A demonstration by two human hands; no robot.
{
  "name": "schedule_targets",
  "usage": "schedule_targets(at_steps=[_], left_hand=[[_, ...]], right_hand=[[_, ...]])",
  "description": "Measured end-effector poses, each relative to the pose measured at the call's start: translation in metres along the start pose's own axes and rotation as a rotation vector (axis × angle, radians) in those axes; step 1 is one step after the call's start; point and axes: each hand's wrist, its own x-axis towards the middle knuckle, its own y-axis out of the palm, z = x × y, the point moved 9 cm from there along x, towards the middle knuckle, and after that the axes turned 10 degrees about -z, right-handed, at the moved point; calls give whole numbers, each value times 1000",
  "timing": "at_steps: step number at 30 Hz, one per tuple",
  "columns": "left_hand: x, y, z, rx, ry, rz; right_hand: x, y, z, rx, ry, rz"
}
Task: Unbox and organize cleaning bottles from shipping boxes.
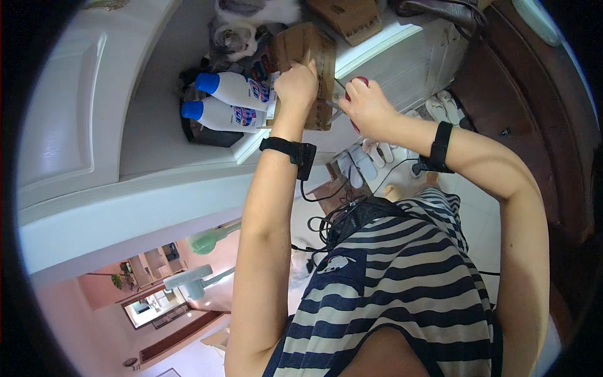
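My left hand [297, 84] grips a brown cardboard box [301, 40], its fingers curled against the taped side. In my right hand [370, 109] is a red-handled tool [363, 81], apparently scissors; its metal blade [332, 104] reaches the box's right edge. How far the blade goes into the cardboard cannot be made out. Close to the left hand lie two white plastic bottles with blue caps, an upper bottle [238, 89] and a lower bottle [225, 114], both bearing printed labels.
A grey-and-white cat [235, 41] is just beyond the bottles. Another cardboard box [351, 21] and a dark leather bag [435, 14] lie farther back. A brown leather sofa [523, 122] stands at right. Slippers [355, 162] and a cable [325, 198] are below.
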Motion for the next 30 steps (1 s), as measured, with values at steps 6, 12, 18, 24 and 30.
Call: schedule_targets(at_steps=[6,12,18,24,30], left_hand=[[1,0,3,26,-31,25],[1,2,4,54,2,95],[0,-6,-2,47,42,126],[7,-4,8,-41,77,219],[8,-3,13,-92,105,260]], right_hand=[[-19,-5,24,2,-16,-17],[-55,-3,65,319,-83,-62],[-110,56,82,563,442,229],[-125,81,48,877,940,340],[-125,78,57,1010,1033,379]])
